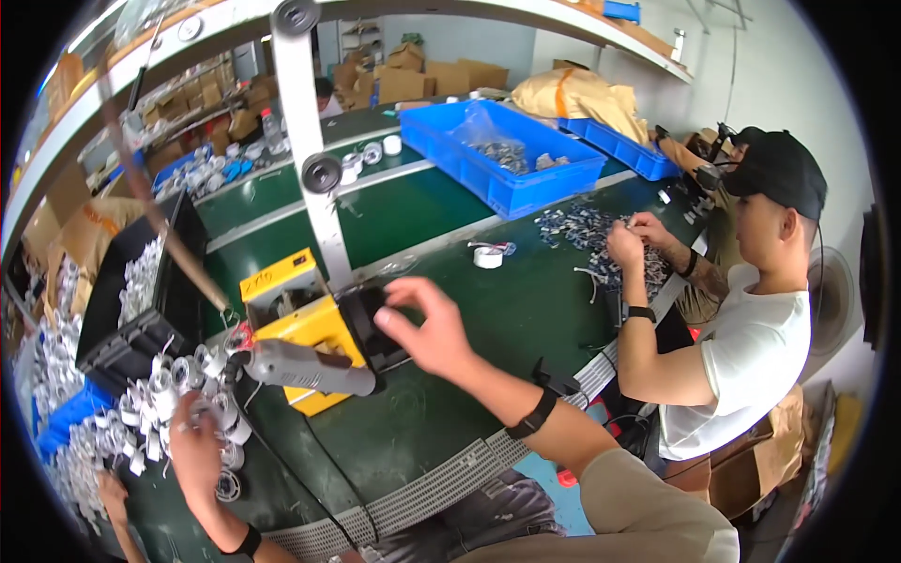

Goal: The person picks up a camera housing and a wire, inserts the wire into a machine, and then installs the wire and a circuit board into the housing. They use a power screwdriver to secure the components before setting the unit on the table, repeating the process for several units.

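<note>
My left hand (195,455) is at a heap of small white round fittings (174,380) on the left of the green work surface. Its fingers are blurred among the fittings, so whether it grips one is unclear. My right hand (432,328) is raised with thumb and fingers apart and nothing between them. It is beside the black side part (368,324) of a yellow machine (319,333). A grey electric screwdriver (314,368) with a red tip end lies across the front of the machine, between my hands, a coiled hanger above its tip.
A co-worker (741,310) at right handles small parts over a pile of wired pieces (587,235). Another person's hand (114,495) is at lower left. A white post (314,150) stands behind the machine. Further around are a black crate (141,300), a blue bin (526,197) and a white wired fitting (488,257).
</note>
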The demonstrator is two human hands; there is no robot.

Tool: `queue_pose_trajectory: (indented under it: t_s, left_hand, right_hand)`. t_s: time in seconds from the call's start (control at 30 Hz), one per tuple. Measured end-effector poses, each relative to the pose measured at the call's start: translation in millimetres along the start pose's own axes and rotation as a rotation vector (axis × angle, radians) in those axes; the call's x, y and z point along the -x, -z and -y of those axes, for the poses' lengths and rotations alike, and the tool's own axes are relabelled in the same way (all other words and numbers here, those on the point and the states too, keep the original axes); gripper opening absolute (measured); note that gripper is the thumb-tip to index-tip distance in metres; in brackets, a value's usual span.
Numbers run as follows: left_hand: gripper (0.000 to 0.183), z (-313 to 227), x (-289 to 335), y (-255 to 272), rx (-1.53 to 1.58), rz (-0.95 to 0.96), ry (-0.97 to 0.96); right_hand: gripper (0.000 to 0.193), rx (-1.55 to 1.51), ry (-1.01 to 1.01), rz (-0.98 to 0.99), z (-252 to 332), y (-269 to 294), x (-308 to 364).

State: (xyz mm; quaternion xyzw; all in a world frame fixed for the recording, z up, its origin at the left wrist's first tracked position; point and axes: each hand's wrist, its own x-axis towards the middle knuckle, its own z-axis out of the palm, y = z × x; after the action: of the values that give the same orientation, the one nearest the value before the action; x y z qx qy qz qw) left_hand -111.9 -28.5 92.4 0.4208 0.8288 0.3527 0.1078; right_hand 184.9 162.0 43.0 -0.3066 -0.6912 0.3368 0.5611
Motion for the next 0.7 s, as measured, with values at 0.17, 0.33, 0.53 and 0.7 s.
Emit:
queue_pose_trajectory:
  t_s: [0.17, 0.33, 0.53, 0.7]
  left_hand:
    - [0.066, 40, -28, -5, -0.302, -0.467, -0.012]
    - [0.058, 34, -28, -12, -0.167, -0.61, -0.059]
    - [0.015, 16, -15, -10, -0.003, -0.718, -0.218]
    - [0.018, 10, -7, -20, 0.275, -1.051, -0.464]
  right_hand:
    - [0.064, 1.026, -0.059, -0.285, -103, 91, -42]
    - [0.06, 1.265, -0.359, -0.123, -127, 124, -63]
    - [0.047, 1.234, -0.3, -0.067, -111, 111, -50]
    - [0.039, 1.016, -0.207, -0.062, -93, 92, -30]
